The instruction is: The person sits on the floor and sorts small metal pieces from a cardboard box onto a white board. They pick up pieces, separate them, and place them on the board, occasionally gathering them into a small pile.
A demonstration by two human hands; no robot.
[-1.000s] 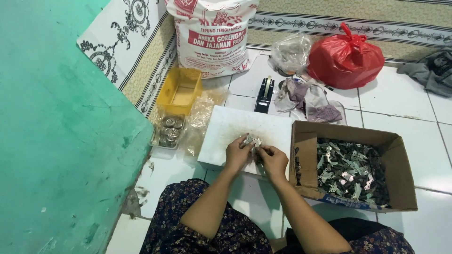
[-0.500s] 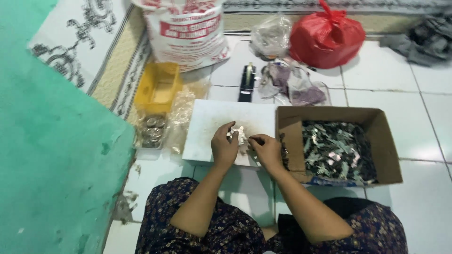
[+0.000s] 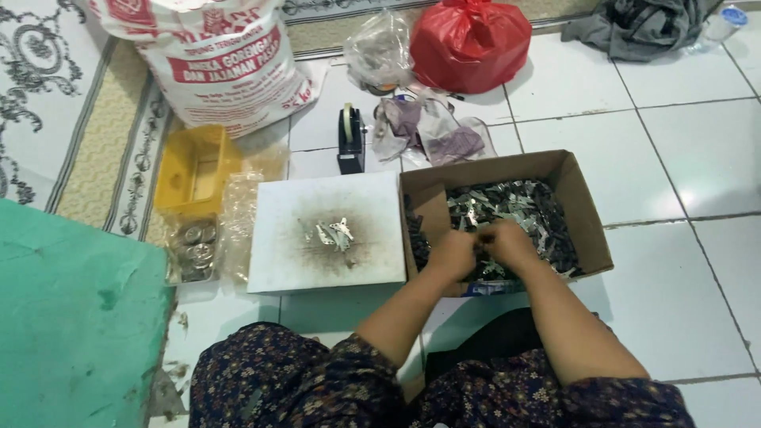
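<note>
Reaching into one brown cardboard box (image 3: 583, 198) of countless small metal pieces (image 3: 507, 202), left hand (image 3: 450, 254) and right hand (image 3: 507, 242), fingers curled, grip unclear; few pieces on one white board (image 3: 277, 261).

Our hands (image 3: 479, 250) cover whatever they grip in the cardboard box (image 3: 583, 206); its metal pieces (image 3: 515, 202) blur together; the white sack (image 3: 206, 55) is cropped above.

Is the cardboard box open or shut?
Open: the cardboard box has its flaps up, small metal pieces show inside, and both hands reach in.
</note>
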